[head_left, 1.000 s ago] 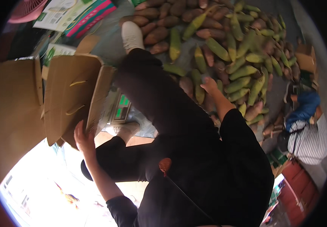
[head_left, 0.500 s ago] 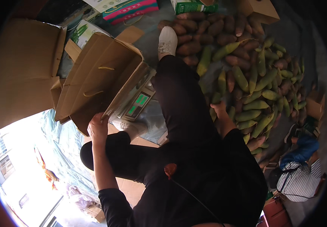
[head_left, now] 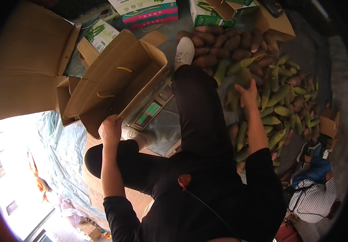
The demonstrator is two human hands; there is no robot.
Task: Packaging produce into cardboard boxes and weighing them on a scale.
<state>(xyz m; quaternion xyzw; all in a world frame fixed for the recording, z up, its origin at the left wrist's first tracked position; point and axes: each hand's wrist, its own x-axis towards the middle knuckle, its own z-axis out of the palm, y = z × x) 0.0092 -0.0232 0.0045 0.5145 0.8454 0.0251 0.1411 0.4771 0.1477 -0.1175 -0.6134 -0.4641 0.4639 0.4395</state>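
Observation:
My left hand [head_left: 110,131] is closed on the near edge of an open cardboard box [head_left: 135,99]. The box has yellow rope handles and tilts over a scale [head_left: 151,109] with a lit green display. Right of my raised leg, my right hand [head_left: 248,96] is closed around a green radish [head_left: 243,76], blurred by motion and partly covered by the fingers. Beyond that hand spreads a heap of green radishes [head_left: 279,95], with brownish-red roots [head_left: 232,42] on its far side.
Printed cartons [head_left: 149,16] stand at the far side, beside a white-and-green box [head_left: 210,18]. A large cardboard sheet [head_left: 24,60] rises at left. Plastic sheeting [head_left: 61,145] lies lower left. At lower right another person [head_left: 313,195] in a striped top crouches by small cartons.
My right hand has moved away from me over the heap, with a green radish in it. My left hand stays on the box edge, and the whole view has shifted slightly.

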